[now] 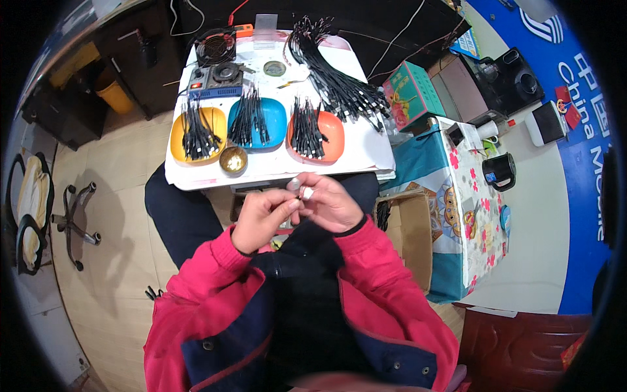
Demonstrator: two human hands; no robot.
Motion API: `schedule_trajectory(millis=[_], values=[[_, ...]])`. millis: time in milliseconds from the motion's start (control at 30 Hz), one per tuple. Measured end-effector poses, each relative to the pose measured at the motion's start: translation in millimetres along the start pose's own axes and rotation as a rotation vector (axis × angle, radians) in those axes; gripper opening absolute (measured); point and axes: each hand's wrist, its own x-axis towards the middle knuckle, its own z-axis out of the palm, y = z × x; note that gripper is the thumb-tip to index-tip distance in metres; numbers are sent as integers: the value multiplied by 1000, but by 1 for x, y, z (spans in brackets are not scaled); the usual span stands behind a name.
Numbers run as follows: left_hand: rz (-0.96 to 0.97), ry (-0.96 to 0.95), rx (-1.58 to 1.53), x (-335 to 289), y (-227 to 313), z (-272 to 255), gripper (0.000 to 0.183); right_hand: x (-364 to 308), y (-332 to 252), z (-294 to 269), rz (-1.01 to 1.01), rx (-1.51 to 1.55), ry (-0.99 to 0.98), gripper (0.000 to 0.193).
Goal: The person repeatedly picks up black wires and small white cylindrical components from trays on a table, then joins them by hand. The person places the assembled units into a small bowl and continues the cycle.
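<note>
My left hand (264,217) and my right hand (332,204) meet just in front of the table's near edge, above my lap. Both are closed in a pinch, fingertips together. Whatever lies between them is too small and covered to name. White coverings show at fingertips of the right hand. Beyond the hands stand a yellow tray (179,151), a blue tray (276,116) and an orange tray (336,141), each bearing a bundle of short black cables with light metal ends. Closest to my fingers is a small gold-coloured bowl (233,160) with bright bits inside.
On the white table (359,160), a large bundle of black cables (343,88) lies at the back right. A blue device (215,88) with a round top and a small fan (215,47) stand back left. An open cardboard box (418,238) sits right, beside a cloth-covered table (480,215).
</note>
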Motion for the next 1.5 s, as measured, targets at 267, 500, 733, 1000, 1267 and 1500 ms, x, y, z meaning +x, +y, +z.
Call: schedule_trajectory(millis=[267,500,733,1000,1267,1500], values=[[104,191,128,19,-34,-7,14,68,-83,-82,-359,-958,387,14],[-10,112,-155,30,-51,-12,17,137,-158,-184,-72,-2307,1076,21],[-83,64,-267,30,-51,-10,17,136,-158,-195,-382,-2175,877,12],[-56,61,-244,18,-38,-7,17,157,-165,-183,-267,-2266,943,9],[-150,-34,-351,14,-35,5,17,150,-169,-192,-283,-2226,862,14],[-71,61,-346,14,-34,-7,19,158,-174,-177,-314,-2354,897,12]])
